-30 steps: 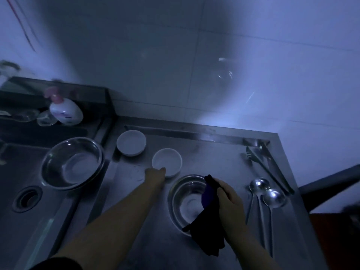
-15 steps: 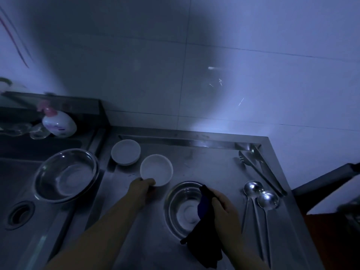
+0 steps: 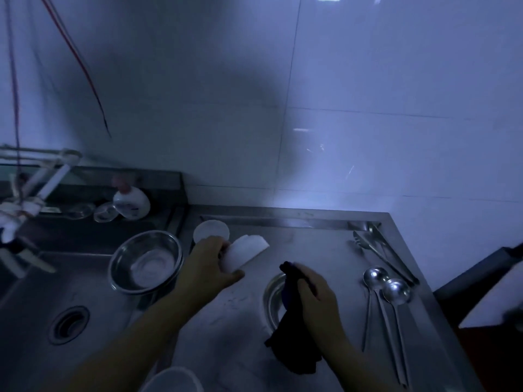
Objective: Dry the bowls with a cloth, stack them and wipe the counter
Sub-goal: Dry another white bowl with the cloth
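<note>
My left hand [image 3: 210, 264] grips a small white bowl [image 3: 243, 253], lifted off the steel counter [image 3: 311, 244] and tilted on its side. A second small white bowl [image 3: 210, 231] stands just behind that hand. My right hand [image 3: 314, 292] holds a dark cloth [image 3: 294, 343] that hangs down over a steel bowl [image 3: 273, 299] on the counter, hiding most of it. A larger steel bowl [image 3: 145, 263] rests at the sink's right edge.
Two ladles [image 3: 387, 290] and tongs [image 3: 379, 250] lie at the counter's right. The sink [image 3: 36, 292] with its drain [image 3: 68, 323] is on the left, a tap [image 3: 31, 190] and soap bottle [image 3: 131, 203] behind it. A pale round rim [image 3: 172, 380] shows at the bottom edge.
My left hand took hold of the nearer white bowl, lifted it from the counter and tipped it sideways. My right hand stayed over the steel bowl with the cloth. The view tilted upward.
</note>
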Demonstrator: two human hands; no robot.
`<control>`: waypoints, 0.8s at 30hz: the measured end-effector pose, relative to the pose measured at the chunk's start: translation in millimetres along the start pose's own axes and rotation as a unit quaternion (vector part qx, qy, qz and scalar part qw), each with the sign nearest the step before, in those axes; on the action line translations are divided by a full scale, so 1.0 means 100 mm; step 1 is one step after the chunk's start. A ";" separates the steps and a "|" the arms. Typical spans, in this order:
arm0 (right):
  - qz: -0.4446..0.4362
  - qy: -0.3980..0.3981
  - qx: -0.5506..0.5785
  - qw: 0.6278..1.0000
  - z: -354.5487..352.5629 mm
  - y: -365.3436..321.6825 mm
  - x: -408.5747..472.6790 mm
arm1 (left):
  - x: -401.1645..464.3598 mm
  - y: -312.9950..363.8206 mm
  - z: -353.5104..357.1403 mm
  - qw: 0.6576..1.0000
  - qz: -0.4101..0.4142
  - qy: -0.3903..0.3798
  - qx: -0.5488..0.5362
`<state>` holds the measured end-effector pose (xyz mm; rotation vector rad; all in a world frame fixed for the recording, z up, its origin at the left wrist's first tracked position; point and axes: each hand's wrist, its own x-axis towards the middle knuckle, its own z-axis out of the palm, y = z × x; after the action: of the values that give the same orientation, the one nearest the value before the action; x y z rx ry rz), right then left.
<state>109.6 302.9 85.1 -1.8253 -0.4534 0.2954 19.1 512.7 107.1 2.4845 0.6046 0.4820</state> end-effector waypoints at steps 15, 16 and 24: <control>-0.555 0.141 -0.329 0.751 0.11 -1.38 -0.08 | -0.33 0.83 -1.03 0.936 0.006 0.085 -0.342; -0.561 0.140 -0.355 0.735 0.13 -1.40 -0.09 | -0.35 0.87 -1.07 0.924 0.002 0.092 -0.372; -0.516 0.097 -0.289 0.800 0.37 -1.41 -0.51 | -0.48 1.04 -1.05 0.856 -0.100 0.107 -0.497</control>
<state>26.2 347.5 207.3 -1.8503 -1.4153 -0.8662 -35.3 452.8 239.8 1.3778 0.5024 0.7543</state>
